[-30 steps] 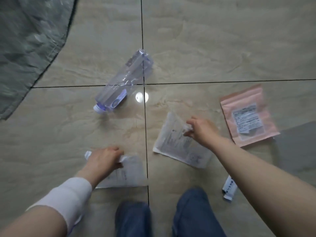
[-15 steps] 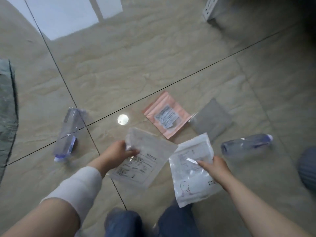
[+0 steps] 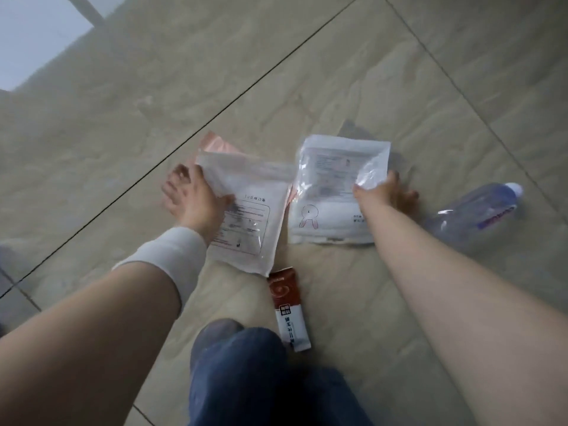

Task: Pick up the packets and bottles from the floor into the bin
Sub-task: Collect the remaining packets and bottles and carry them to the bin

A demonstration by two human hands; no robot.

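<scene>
- Your left hand [image 3: 192, 196] grips a white packet [image 3: 246, 216].
- Your right hand [image 3: 384, 195] grips a clear packet [image 3: 332, 192].
- A bottle [image 3: 473, 216] lies right.
- A sachet [image 3: 287, 309] lies near your knees.

I'm indoors, crouched low over a floor [image 3: 307, 81] of big glossy beige tiles with a marbled grain and thin dark grout lines, the sort laid in a home or a plain room; which one, I can't tell. Pale light falls in a bright patch [image 3: 33, 35] at the far left corner, as if from a window or door. My jeans-clad knees [image 3: 246, 364] are right under me, and packets and a plastic bottle [image 3: 473, 216] lie loose on the tiles.
</scene>
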